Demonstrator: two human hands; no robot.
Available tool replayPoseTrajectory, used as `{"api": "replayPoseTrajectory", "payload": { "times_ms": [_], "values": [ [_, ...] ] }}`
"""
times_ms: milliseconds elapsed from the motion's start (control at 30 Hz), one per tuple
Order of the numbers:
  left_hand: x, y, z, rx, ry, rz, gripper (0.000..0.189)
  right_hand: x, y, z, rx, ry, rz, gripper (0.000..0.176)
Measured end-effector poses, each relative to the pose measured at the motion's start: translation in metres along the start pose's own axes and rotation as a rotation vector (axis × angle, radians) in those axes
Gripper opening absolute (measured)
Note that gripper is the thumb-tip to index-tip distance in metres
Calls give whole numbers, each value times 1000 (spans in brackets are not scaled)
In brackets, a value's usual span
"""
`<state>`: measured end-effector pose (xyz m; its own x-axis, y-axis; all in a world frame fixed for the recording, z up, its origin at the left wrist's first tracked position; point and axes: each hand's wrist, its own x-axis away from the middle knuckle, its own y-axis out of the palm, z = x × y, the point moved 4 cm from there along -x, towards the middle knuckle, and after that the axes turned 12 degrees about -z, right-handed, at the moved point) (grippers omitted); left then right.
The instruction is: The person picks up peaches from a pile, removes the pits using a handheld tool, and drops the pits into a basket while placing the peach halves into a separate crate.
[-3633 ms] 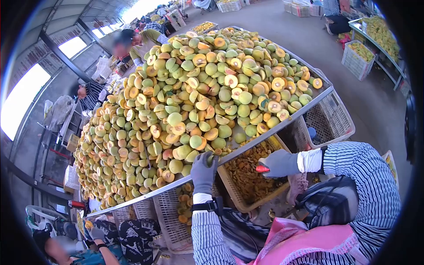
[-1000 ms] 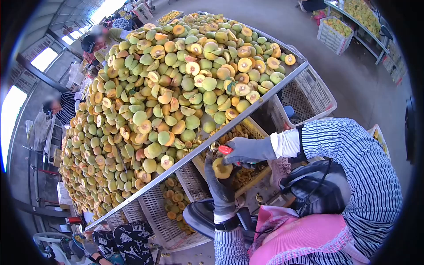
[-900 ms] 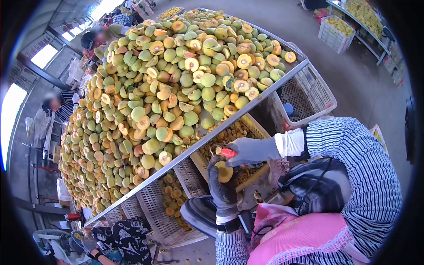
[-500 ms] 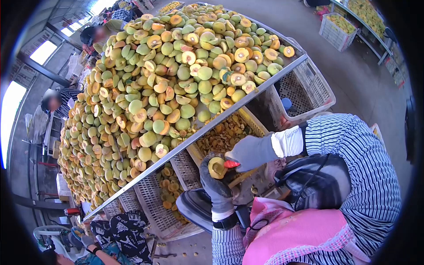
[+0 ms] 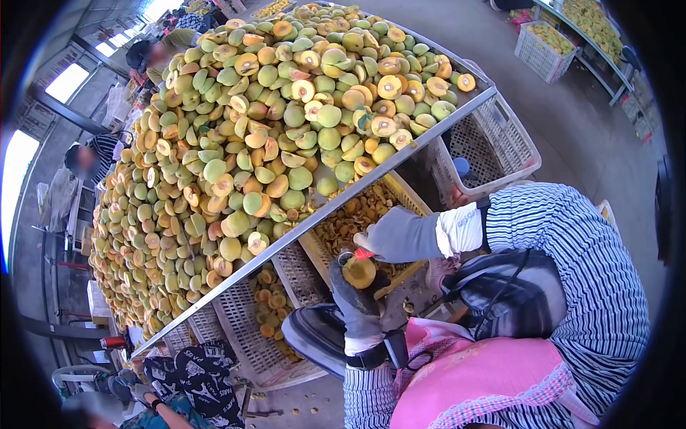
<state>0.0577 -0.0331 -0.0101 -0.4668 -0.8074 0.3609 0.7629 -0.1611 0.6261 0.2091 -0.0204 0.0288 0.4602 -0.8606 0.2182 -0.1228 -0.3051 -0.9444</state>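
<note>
My left hand [image 5: 351, 304], in a grey glove, is closed around a yellow-fleshed peach half [image 5: 359, 272], cut face toward me. In my right hand [image 5: 404, 236], also gloved in grey, is a red-handled pitting knife [image 5: 364, 254]; its rounded metal end lies at the upper rim of the peach half. Both hands are close together over a yellow crate [image 5: 406, 194] that contains peach scraps [image 5: 361, 214]. Above them slopes the metal edge [image 5: 314, 224] of a table heaped with halved peaches [image 5: 286, 118].
Below the table edge, a white crate [image 5: 246, 343] holds peach halves [image 5: 270, 304]. Another white crate [image 5: 525, 146] with a blue object [image 5: 461, 167] stands at right. Co-workers sit along the far left side, and one person's arm [image 5: 168, 413] shows at lower left.
The peach half has turned so its cut face shows more fully. My right hand has shifted slightly up and left, bringing the knife's metal end into sight above the fruit.
</note>
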Motion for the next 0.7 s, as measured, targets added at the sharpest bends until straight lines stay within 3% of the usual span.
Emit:
{"api": "replayPoseTrajectory", "payload": {
  "times_ms": [133, 200, 333, 400, 433, 500, 533, 567, 600, 633, 667, 700],
  "values": [
    [0, -1, -4, 30, 8, 29, 22, -2, 7, 2, 89, -33, 86, 24],
    [-1, -4, -5, -532, 206, 12, 35, -3, 7, 5, 62, -27, 82, 22],
    [-6, -11, -10, -269, 11, 34, 39, -8, 6, 6, 113, 31, -19, 23],
    [3, -1, -9, -336, 231, 108, 45, -16, 18, 32, 81, 117, -72, 23],
    [10, 1, 1, -339, 221, 105, 45, -19, 30, 49, 43, 205, -123, 23],
    [12, -5, 22, -41, -248, 119, 51, -20, 34, 64, -1, 266, -124, 28],
    [11, -33, 37, -44, -125, 25, 53, -14, 24, 56, -104, 246, -129, 30],
    [32, -29, 66, -487, 453, 263, 49, -7, 19, 47, -216, 225, -138, 31],
    [30, -40, 97, -176, 375, 308, 45, -6, 15, 42, -269, 212, -162, 33],
    [24, -108, 109, -187, 634, 314, 48, -6, 12, 39, -272, 203, -156, 33],
    [34, -107, 136, -700, 736, 406, 55, -6, 13, 36, -274, 202, -204, 33],
    [36, -110, 156, -853, 724, 521, 62, -5, 17, 33, -276, 202, -255, 33]
  ]
}}
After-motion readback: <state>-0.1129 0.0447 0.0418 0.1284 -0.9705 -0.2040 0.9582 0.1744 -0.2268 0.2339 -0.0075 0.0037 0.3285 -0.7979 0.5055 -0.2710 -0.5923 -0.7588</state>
